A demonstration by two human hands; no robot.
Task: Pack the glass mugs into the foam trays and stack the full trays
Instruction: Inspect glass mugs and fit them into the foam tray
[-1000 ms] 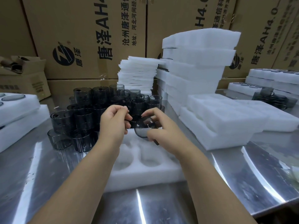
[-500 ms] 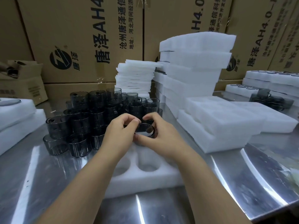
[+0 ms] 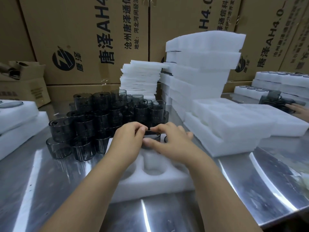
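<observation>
Packing station in a warehouse or factory. Printed cardboard cartons (image 3: 83, 39) are walled up behind a stainless-steel worktable (image 3: 250, 190), which carries tall stacks of white foam trays (image 3: 200, 64) and a massed batch of identical smoked glass mugs (image 3: 102, 113); filled trays (image 3: 274, 79) stand at far right.

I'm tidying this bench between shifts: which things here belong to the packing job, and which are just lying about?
In the job: left hand, right hand, the mug both hold, the foam tray below it, the pile of mugs, the stack of spare trays.
Lying about: big cardboard boxes, small open box, another person's hand.
</observation>
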